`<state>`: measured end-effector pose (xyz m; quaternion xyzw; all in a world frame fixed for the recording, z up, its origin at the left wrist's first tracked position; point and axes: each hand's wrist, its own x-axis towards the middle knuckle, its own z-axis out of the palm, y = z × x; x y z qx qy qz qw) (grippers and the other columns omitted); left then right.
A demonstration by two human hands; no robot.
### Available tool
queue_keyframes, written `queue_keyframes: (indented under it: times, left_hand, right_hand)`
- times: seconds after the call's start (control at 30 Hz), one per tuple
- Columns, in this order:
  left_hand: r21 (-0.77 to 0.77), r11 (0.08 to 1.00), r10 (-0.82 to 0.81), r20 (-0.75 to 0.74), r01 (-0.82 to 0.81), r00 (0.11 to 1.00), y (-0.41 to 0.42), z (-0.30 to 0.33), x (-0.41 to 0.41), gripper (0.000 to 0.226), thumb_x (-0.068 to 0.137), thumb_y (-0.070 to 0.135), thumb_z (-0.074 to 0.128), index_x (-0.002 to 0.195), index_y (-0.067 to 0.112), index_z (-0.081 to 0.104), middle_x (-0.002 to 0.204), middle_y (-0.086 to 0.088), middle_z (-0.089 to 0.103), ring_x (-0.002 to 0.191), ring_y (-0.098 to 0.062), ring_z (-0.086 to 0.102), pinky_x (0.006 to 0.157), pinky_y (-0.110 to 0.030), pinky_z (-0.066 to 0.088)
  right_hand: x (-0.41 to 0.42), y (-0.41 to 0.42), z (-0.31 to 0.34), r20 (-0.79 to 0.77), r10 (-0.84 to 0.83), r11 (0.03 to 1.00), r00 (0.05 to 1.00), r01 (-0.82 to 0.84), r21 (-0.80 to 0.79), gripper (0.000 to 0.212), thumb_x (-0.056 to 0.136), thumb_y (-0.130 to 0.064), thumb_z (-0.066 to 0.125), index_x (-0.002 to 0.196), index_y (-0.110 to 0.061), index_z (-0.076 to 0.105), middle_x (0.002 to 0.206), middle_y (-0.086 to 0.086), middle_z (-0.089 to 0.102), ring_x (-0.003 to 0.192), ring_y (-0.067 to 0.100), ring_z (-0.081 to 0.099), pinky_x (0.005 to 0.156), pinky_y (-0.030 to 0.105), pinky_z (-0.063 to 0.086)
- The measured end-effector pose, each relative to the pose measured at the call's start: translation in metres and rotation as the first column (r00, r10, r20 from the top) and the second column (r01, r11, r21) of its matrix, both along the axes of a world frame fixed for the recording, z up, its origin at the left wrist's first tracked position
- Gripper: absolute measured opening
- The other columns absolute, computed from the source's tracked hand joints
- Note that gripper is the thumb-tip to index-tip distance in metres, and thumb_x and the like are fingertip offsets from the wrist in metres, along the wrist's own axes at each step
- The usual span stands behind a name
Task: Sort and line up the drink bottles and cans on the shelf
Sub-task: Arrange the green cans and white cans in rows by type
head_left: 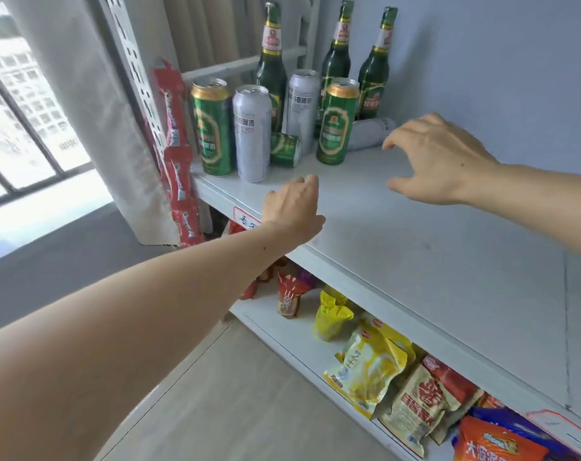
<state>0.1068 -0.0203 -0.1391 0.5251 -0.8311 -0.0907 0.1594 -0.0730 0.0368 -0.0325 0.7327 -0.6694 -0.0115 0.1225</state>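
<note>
Cans and bottles crowd the far left end of the shelf [415,234]: three green bottles, left [272,61], middle [336,58] and right [375,71], stand at the back. In front stand two green cans, one at the left [213,128] and one further right [336,123], and two silver cans, a front one [252,134] and a rear one [301,106]. A small green can [285,149] lies tipped on its side between the upright ones, and a silver can [369,133] lies on its side behind the right green can.

Left hand [292,207] hovers over the shelf's front edge, fingers loosely curled, holding nothing. Right hand [439,158] reaches in with fingers spread and bent, empty, just beside the lying silver can.

The risk, as I see it: the lying cans can roll. A nudge from the right fingertips could send the silver one against the right bottle or the green can in front, and the upright cans stand close enough to topple one another. Anything rolling forward has no lip to stop it at the front edge, and snack bags [365,371] sit on the shelf below.

Room is good to the right: that stretch of shelf is bare, with the wall [498,61] behind it. On the left, the upright post [132,68] and hanging red packets [176,141] close things in.
</note>
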Motion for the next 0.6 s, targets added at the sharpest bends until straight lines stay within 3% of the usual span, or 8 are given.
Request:
queue_keyframes:
  times: [0.2,0.33,0.47,0.6]
  left_hand:
    - [0.037,0.983,0.183,-0.037,-0.182,0.982,-0.049,-0.008,0.051,0.046,0.085,0.035,0.067,0.120,0.013,0.046,0.116,-0.006,0.057,0.100,-0.027,0.057,0.080,-0.040,0.049]
    - [0.064,0.960,0.272,0.002,-0.272,0.962,-0.075,-0.010,0.072,0.044,0.086,0.037,0.066,0.113,0.011,0.044,0.107,-0.007,0.054,0.091,-0.026,0.053,0.065,-0.035,0.040]
    - [0.133,0.944,0.305,-0.005,-0.302,0.952,-0.096,-0.014,0.075,0.047,0.082,0.042,0.069,0.107,0.011,0.043,0.103,-0.006,0.053,0.093,-0.027,0.055,0.063,-0.034,0.038]
    - [0.160,0.935,0.329,-0.050,-0.317,0.943,-0.109,-0.018,0.075,0.047,0.082,0.042,0.069,0.099,0.013,0.038,0.095,-0.003,0.050,0.089,-0.025,0.052,0.063,-0.034,0.036]
  right_hand:
    - [0.064,-0.081,0.008,0.031,0.171,0.984,0.985,-0.168,-0.066,0.054,0.080,-0.033,0.068,0.126,-0.013,0.050,0.129,0.010,0.052,0.122,0.030,0.042,0.093,0.039,0.041]
    - [0.096,-0.128,0.011,0.053,0.252,0.965,0.966,-0.247,-0.087,0.059,0.080,-0.034,0.067,0.130,-0.011,0.045,0.132,0.012,0.047,0.123,0.031,0.040,0.093,0.041,0.043]
    - [0.118,-0.166,0.009,0.136,0.220,0.976,0.966,-0.218,-0.031,0.075,0.077,-0.048,0.069,0.133,-0.009,0.039,0.136,0.014,0.043,0.124,0.035,0.042,0.098,0.047,0.042]
    - [0.131,-0.192,0.003,0.190,0.161,0.985,0.969,-0.170,0.033,0.079,0.076,-0.060,0.065,0.129,-0.008,0.041,0.124,0.013,0.051,0.104,0.031,0.050,0.083,0.041,0.047]
